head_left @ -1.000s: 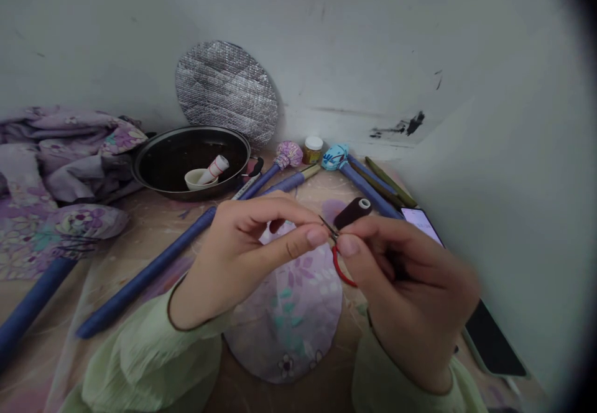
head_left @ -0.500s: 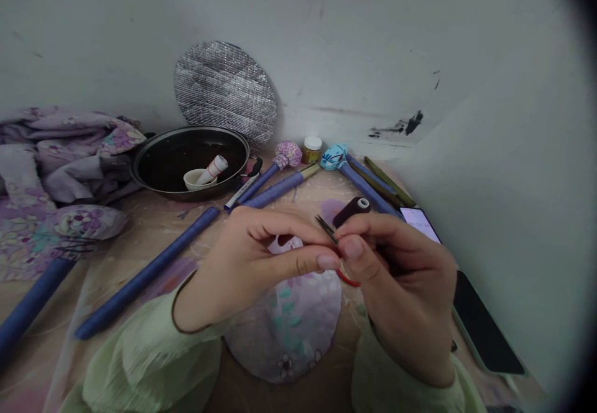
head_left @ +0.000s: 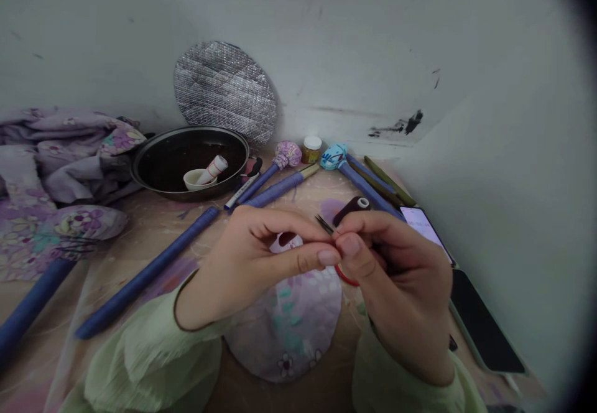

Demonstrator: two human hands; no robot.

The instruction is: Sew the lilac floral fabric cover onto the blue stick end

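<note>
My left hand (head_left: 252,264) comes in from the left, thumb and forefinger pinched together. My right hand (head_left: 401,295) pinches too, its fingertips meeting those of the left. Whatever sits between the fingertips is too small to make out. Thin dark metal points (head_left: 324,223) show just beyond the fingertips; I cannot tell whether they are held or lie behind. A red loop (head_left: 346,276) peeks out below the fingers. Under the hands lies a round piece of lilac flowered cloth (head_left: 298,332). A spool of dark thread (head_left: 347,212) lies just behind the right hand.
A dark pan (head_left: 186,194) holds a small white cup (head_left: 192,180). Blue-wrapped sticks (head_left: 149,270) lie around, some with cloth heads. Flowered fabric (head_left: 69,152) is heaped at left. A jar (head_left: 312,152) stands by the wall. Phones (head_left: 487,323) lie at right.
My right hand has shifted slightly left and up, and the fingertips are pressed a little closer together. My left hand has barely moved.
</note>
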